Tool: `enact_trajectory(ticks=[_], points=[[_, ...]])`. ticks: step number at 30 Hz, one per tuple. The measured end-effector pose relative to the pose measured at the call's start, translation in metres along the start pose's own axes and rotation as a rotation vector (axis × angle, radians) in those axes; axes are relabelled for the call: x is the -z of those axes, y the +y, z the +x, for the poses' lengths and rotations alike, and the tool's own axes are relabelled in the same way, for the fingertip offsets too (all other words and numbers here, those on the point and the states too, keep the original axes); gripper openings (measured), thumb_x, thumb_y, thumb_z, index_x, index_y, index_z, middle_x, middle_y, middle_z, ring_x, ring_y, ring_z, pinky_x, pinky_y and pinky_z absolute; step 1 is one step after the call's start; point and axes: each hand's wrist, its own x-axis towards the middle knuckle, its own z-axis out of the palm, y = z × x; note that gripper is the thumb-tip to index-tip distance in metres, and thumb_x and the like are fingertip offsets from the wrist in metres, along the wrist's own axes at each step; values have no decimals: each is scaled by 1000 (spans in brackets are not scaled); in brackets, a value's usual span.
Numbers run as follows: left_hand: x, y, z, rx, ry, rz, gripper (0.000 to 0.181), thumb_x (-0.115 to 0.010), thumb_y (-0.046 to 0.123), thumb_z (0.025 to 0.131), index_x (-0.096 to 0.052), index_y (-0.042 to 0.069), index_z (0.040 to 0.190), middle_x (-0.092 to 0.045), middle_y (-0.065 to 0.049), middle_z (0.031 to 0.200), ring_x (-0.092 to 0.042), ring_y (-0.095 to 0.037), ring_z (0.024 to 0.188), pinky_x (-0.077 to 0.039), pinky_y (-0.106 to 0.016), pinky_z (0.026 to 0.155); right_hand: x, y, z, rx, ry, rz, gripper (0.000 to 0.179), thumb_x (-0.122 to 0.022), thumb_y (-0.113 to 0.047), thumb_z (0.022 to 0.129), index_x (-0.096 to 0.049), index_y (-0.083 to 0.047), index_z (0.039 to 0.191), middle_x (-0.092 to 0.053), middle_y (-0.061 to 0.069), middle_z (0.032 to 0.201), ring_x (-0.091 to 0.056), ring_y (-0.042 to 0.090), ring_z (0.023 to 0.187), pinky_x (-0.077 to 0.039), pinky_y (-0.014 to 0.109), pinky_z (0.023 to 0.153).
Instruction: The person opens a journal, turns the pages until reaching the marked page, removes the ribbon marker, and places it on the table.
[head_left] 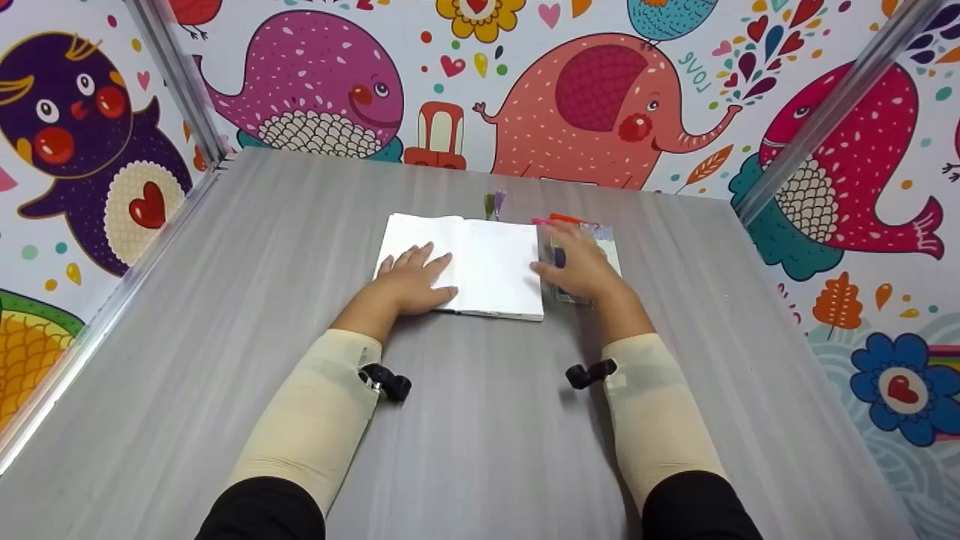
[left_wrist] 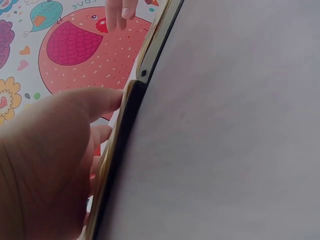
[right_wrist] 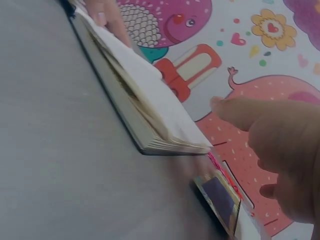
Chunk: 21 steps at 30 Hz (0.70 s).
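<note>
A thick notebook (head_left: 499, 266) lies spread on the table, showing two blank white pages. My left hand (head_left: 410, 285) rests on its left page, fingers spread; in the left wrist view the thumb of that hand (left_wrist: 55, 135) lies along the page edge. Just right of the notebook, my right hand (head_left: 579, 262) is over a small patterned booklet (head_left: 609, 247) and partly hides it. The right wrist view has this hand (right_wrist: 285, 150) with its thumb extended and nothing in its grasp, above the booklet (right_wrist: 218, 197) and beside the notebook's page block (right_wrist: 172, 145).
Green and purple tassels (head_left: 494, 204) stick out past the notebook's far edge. An orange strip (head_left: 564, 218) and a pink tassel (right_wrist: 225, 172) lie by the booklet. The grey table (head_left: 465, 435) ends at printed cartoon panels (head_left: 442, 75), with metal posts (head_left: 180, 75) at the corners.
</note>
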Motion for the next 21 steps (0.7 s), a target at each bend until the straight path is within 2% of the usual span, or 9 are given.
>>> enact_trajectory(ticks=[4,8,14,21], points=[[0,1,-1,-3,0,1,81,-45,66,104,-21,32,173,-3,-7,184,-1,-35,171,2,-66,135,-6,-11,-2,94,-91,-97,95,-72,-58,95,-24,-32,172,-13,3,183,-6,33,171,-11,73,132],[1,1,-2,-1,1,2,81,-45,66,104,-20,32,173,-4,-7,184,-1,-35,171,2,-66,135,-9,-22,-4,116,-136,-120,103,-73,-63,92,-19,-32,173,-4,3,184,2,34,171,-6,74,132],[1,2,-1,2,0,-5,80,-45,66,104,-20,32,173,-3,-6,184,0,-35,171,2,-66,135,-16,-32,-7,146,-166,-142,105,-76,-59,92,-19,-28,173,-4,4,184,1,35,171,-6,70,133],[2,3,-2,3,5,-8,80,-46,65,103,-22,31,172,-5,-7,184,-2,-36,171,1,-66,135,-25,-38,-7,149,-246,-180,102,-79,-48,93,-19,-30,173,-5,-1,184,0,35,171,-9,71,133]])
